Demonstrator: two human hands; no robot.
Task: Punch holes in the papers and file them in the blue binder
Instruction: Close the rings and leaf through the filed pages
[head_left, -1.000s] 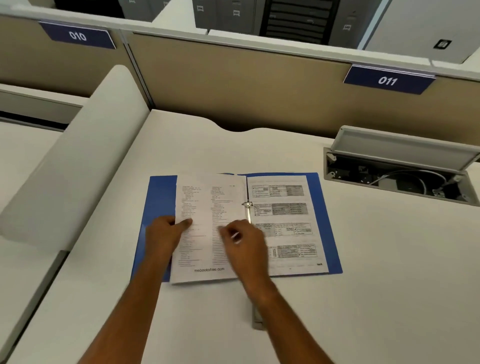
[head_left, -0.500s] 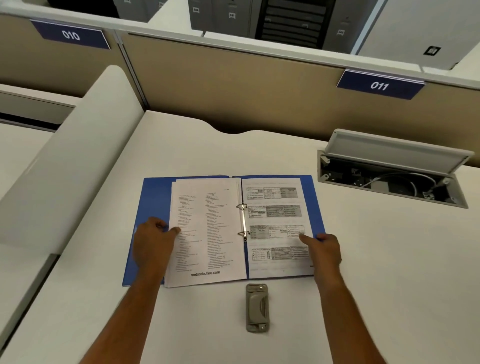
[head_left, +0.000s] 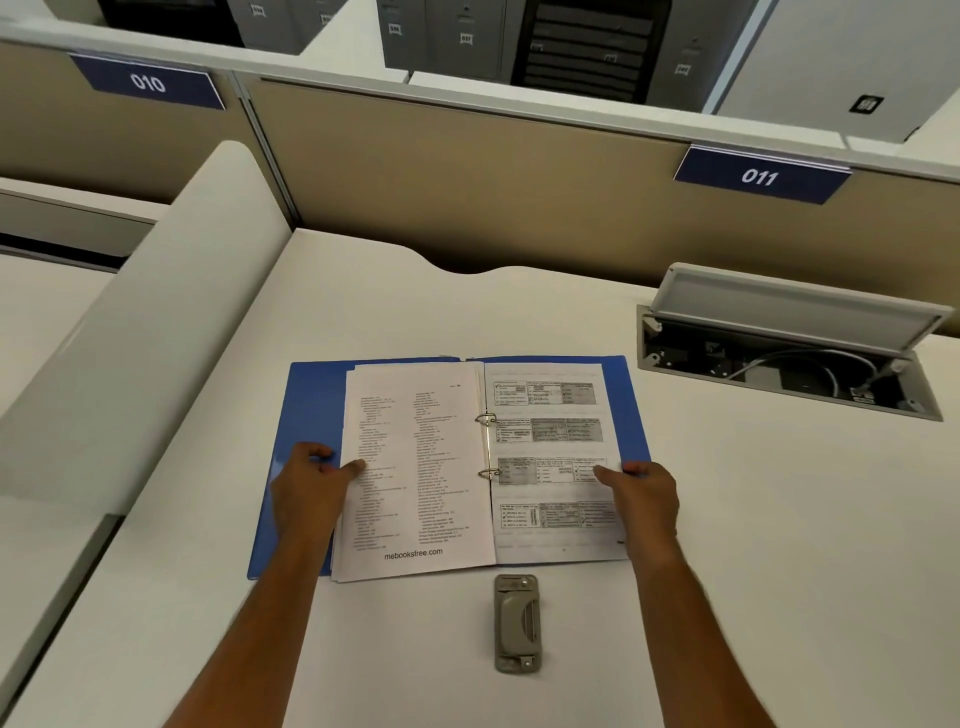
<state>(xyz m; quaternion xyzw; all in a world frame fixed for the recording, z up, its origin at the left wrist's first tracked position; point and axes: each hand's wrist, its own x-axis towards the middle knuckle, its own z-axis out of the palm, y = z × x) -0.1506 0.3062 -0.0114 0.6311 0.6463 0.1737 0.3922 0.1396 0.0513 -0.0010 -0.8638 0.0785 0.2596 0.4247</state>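
Left hand (head_left: 306, 483) grips the outer edge of the left stack of papers (head_left: 410, 467), thumb on top, while the right hand (head_left: 647, 493) pinches the outer edge of the right page (head_left: 550, 457), seemingly with the cover. Blue binder (head_left: 311, 405) lies open on the desk (head_left: 753, 519), its 2 rings (head_left: 487, 418) through the sheets. Grey hole punch (head_left: 516, 622) sits just in front, untouched.

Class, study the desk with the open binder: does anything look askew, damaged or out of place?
Little stands out. The left stack of white printed papers overhangs the near edge of the open blue binder, its sheets slightly fanned. The hinged lid of the grey desk cable box stands propped open, exposing cables.
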